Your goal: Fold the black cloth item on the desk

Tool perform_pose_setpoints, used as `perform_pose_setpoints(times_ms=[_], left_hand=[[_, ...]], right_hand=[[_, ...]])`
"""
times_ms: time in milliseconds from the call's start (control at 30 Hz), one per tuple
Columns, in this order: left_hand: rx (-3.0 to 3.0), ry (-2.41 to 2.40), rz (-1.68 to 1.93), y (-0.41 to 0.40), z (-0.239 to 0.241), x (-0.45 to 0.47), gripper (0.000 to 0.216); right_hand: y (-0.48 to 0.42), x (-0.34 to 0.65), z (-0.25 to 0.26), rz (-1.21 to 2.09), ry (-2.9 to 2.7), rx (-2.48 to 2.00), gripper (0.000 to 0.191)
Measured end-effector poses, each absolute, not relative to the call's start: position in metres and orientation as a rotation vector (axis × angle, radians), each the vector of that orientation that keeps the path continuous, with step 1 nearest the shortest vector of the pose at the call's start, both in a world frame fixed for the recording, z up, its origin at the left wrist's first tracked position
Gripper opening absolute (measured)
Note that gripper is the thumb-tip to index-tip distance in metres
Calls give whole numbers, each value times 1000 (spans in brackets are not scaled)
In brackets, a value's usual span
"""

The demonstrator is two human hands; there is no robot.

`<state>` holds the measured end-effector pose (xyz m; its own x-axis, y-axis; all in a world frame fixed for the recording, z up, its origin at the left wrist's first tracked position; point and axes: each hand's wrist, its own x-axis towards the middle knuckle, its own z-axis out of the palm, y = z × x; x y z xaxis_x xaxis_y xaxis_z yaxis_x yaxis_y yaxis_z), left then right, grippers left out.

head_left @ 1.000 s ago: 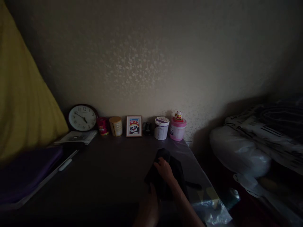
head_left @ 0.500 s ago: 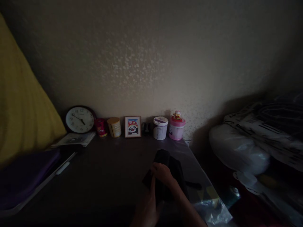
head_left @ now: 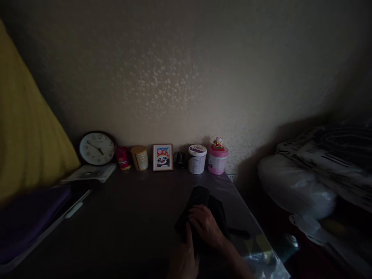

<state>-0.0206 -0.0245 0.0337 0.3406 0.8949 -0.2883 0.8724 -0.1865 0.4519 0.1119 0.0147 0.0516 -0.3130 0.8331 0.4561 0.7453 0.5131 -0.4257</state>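
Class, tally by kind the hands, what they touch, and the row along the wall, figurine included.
Bare hands (left hand, right hand): 2
Dark fabric bundle: 1
Round containers (red canister, yellow-lidded tub, white tub, pink tub): 4
Round dark-rimmed clock: 1
Framed panda picture: 1
Small black object: 1
Red-white cat figurine: 1
Total: 11

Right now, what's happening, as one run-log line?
right hand: on black bundle | left hand: at same bundle | grip: unclear | bundle: on table | behind: picture frame
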Motion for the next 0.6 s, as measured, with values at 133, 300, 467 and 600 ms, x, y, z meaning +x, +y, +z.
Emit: perform_pose_setpoints(times_ms=[133,300,467,600], left_hand=[[2043,1576,19,-25,37,-19,76],[2048,1571,33,-25,39,-19,75],[2026,1617,14,-26,44,-19,73],[2008,1599,-24,-25,45,-18,74]], right_hand=[[53,128,44,66,-2073,-1412,27],[101,148,40,-28,-2034,-1567,28],[91,142,50,-121,-1856,-1665,27],[60,122,51,42,-2115,-1401,25]])
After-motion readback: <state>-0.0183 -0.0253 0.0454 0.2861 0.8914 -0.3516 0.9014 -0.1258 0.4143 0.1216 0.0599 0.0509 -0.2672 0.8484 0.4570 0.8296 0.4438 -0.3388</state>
